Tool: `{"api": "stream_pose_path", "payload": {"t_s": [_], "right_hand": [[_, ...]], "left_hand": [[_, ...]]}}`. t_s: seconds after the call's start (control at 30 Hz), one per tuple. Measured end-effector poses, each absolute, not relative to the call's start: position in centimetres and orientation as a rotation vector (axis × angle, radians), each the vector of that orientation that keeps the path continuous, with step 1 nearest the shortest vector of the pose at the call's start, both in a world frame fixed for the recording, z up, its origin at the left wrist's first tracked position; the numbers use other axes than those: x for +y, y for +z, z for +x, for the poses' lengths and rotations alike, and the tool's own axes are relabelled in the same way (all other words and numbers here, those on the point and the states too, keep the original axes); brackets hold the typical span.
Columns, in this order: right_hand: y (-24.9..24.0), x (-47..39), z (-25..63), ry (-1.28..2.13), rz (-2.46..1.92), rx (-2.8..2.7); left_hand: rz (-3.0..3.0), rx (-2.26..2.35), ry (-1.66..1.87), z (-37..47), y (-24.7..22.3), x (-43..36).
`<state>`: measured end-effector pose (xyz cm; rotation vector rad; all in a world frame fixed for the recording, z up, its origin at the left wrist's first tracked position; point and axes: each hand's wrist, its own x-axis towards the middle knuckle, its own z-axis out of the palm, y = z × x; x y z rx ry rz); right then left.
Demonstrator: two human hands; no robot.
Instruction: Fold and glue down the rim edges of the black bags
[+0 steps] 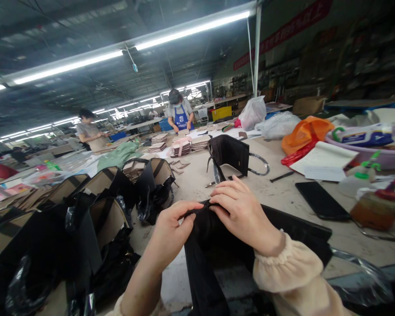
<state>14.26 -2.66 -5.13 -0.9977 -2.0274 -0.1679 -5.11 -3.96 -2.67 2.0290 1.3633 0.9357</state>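
A black bag piece [206, 263] lies at the near edge of the table, with its dark fabric spread below my hands. My left hand [174, 230] pinches the top edge of this fabric between thumb and forefinger. Close beside it, my right hand [237, 208] holds the same edge with its fingers bent over it. A plastic-wrapped handle [362, 267] extends from the bag's right side. Beyond my hands stands another black bag [232, 153] with a wrapped handle. The inside of the held bag is mostly dark.
Several unfinished black bags [102, 219] crowd the left. A phone [321, 201], a bottle of brown liquid [378, 206], a notebook [325, 160] and a purple basin [371, 147] are at the right. Stacked pieces [181, 146] and a person in a blue apron [181, 118] are farther back.
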Motion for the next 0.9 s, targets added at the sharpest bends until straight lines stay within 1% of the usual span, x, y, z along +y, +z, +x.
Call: {"api": "stream_pose_path", "payload": {"t_s": [0.2,0.43,0.53,0.7,0.9], "right_hand": [[-5.3,-2.3,14.5,-0.099,-0.988,-2.021],[-5.4,-2.1,14.8,-0.077,-0.976,-2.022],[-5.4,-2.0,15.1,-0.061,-0.923,-1.984],[-5.4,-1.9,15.6,-0.033,-0.827,-1.967],[-5.7,-2.0,15.2,-0.102,-0.843,-1.997]], "left_hand": [[2.383,1.448,0.629,-3.9,-0.7,-3.3],[2.602,1.588,0.5,-1.9,-0.3,-2.2],[2.611,1.642,0.503,-1.5,-0.4,-2.1],[2.546,1.595,0.65,-1.8,-0.8,-2.2],[2.534,1.568,0.716,-2.4,-1.4,-2.5]]}}
